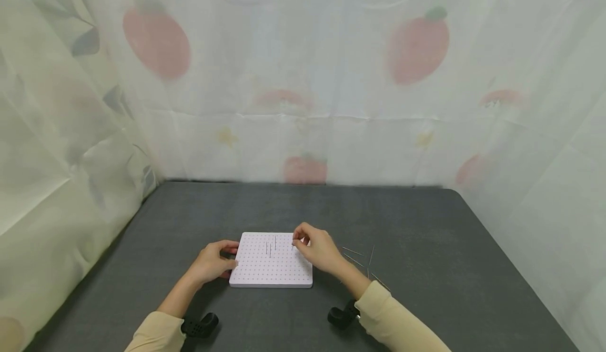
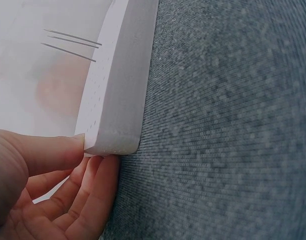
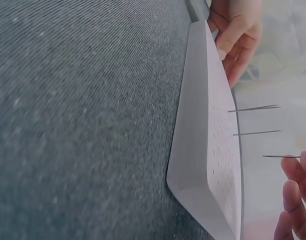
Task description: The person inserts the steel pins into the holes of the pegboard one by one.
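Note:
A white pegboard (image 1: 272,274) with rows of small holes lies on the table. My left hand (image 1: 210,261) holds its left edge; in the left wrist view the thumb (image 2: 58,152) presses the top rim and the fingers bear against the side. Three thin metal pins (image 2: 70,42) stand upright in the board. Over the board's far right part, my right hand (image 1: 319,247) pinches another thin metal pin (image 3: 278,156) between thumb and forefinger. The right wrist view shows that pin's free end pointing at the board, with a gap between them.
Several loose metal pins (image 1: 353,259) lie scattered on the dark grey table (image 1: 426,257) to the right of the board, partly behind the right forearm. Pale patterned curtains (image 1: 355,147) hang behind the table and along both sides.

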`<move>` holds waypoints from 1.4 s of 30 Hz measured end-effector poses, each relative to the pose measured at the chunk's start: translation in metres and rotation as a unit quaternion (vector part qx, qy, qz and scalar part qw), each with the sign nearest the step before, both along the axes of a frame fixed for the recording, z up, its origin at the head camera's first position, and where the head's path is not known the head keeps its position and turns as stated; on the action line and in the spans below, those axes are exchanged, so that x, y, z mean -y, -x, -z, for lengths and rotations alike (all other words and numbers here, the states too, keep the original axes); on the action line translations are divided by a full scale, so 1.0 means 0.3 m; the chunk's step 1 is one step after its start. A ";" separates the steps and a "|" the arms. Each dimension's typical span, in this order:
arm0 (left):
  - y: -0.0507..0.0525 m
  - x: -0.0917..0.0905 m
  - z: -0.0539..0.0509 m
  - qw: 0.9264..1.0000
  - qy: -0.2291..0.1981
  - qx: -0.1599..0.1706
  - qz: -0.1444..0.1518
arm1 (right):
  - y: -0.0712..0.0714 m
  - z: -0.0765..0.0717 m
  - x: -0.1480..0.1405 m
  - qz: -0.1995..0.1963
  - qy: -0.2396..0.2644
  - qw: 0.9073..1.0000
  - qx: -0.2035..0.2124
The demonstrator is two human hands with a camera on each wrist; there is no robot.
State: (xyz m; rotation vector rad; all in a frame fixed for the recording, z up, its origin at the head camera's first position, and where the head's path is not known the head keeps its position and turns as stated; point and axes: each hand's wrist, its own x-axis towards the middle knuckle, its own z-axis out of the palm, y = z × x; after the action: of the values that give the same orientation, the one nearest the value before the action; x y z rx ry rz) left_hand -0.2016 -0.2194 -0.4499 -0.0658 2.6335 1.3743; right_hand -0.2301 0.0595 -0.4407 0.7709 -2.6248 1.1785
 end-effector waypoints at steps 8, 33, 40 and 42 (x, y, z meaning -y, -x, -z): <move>0.000 -0.004 -0.002 1.000 0.008 0.003 -0.001 | -0.002 0.002 0.038 -0.007 -0.006 1.000 -0.011; 0.000 -0.011 -0.003 1.000 0.014 0.007 -0.003 | 0.000 0.042 0.087 -0.019 -0.050 0.998 -0.034; -0.005 -0.011 -0.005 1.000 0.015 0.001 -0.003 | -0.004 0.041 0.091 -0.016 -0.063 0.997 -0.032; -0.005 -0.011 -0.004 1.000 0.016 -0.001 -0.003 | -0.005 0.042 0.093 -0.013 -0.069 0.997 -0.025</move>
State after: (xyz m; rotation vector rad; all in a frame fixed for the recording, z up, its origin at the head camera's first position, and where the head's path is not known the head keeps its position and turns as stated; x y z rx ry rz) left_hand -0.2000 -0.2161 -0.4486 -0.0770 2.6586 1.3355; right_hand -0.2285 0.0316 -0.4533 0.8503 -2.6842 0.9774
